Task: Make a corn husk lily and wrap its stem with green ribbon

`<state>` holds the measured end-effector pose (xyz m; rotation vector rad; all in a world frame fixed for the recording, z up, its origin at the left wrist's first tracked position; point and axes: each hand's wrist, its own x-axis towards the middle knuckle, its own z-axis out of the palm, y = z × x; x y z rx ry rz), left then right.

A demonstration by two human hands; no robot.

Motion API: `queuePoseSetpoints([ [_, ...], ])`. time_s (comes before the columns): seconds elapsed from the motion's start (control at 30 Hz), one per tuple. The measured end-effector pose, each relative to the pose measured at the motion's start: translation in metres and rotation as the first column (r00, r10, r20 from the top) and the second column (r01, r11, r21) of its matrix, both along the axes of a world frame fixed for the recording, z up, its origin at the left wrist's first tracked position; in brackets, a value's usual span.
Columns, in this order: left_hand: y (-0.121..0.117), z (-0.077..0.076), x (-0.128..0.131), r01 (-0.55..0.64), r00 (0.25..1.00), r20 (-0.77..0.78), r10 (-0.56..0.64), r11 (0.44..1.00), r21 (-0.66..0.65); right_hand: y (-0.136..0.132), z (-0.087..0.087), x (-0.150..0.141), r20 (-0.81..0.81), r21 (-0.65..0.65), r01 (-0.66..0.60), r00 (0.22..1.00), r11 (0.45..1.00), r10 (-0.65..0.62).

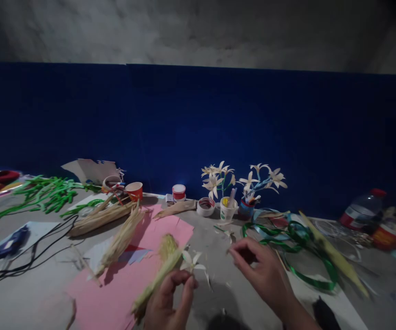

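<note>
Along the table's far edge, tubs and cups stood before the panel.
Pipe cleaners lay toward the far left corner, with the glue gun nearer, by the left edge; a paper cup, a lidded tub, an open tub and two flower holders followed rightward, the bottle toward the far right corner; husks lay partly on paper sheets left of centre, ribbons right of it, the left hand's flower between.
</note>
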<state>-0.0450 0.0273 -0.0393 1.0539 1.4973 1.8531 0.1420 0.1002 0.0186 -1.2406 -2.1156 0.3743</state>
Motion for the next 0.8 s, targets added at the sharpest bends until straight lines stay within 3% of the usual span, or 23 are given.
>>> queuePoseSetpoints([
  [0.07,-0.001,0.009,0.015,0.079,0.997,-0.007,-0.079,0.997,-0.014,-0.022,0.004,0.011,-0.113,0.047,-0.032,0.993,0.998,0.037],
  [0.13,-0.003,0.018,0.031,0.172,0.984,0.052,-0.171,0.985,-0.015,-0.039,0.005,0.02,-0.186,0.176,-0.055,0.978,0.983,0.089],
  [0.2,-0.005,0.026,0.045,0.276,0.949,0.158,-0.272,0.961,-0.003,-0.05,0.005,0.028,-0.176,0.322,-0.058,0.977,0.945,0.12],
  [0.27,-0.008,0.032,0.057,0.357,0.903,0.253,-0.348,0.934,0.014,-0.058,0.005,0.033,-0.141,0.389,-0.051,0.984,0.92,0.114],
  [0.37,-0.011,0.033,0.07,0.421,0.847,0.341,-0.408,0.906,0.038,-0.066,0.001,0.037,-0.235,0.303,0.007,0.97,0.953,0.068],
  [0.47,-0.014,0.031,0.078,0.463,0.803,0.397,-0.444,0.885,0.054,-0.069,-0.007,0.036,-0.455,0.123,0.057,0.89,0.991,0.006],
  [0.53,-0.015,0.032,0.081,0.483,0.771,0.434,-0.466,0.872,0.08,-0.069,-0.014,0.036,-0.555,0.069,0.05,0.832,0.996,-0.003],
  [0.7,-0.018,0.039,0.082,0.504,0.741,0.457,-0.492,0.857,0.106,-0.07,-0.026,0.04,-0.503,0.095,0.085,0.864,0.992,-0.026],
  [0.8,-0.019,0.042,0.082,0.498,0.762,0.426,-0.488,0.862,0.097,-0.07,-0.028,0.043,-0.552,0.004,0.063,0.832,0.998,-0.051],
])
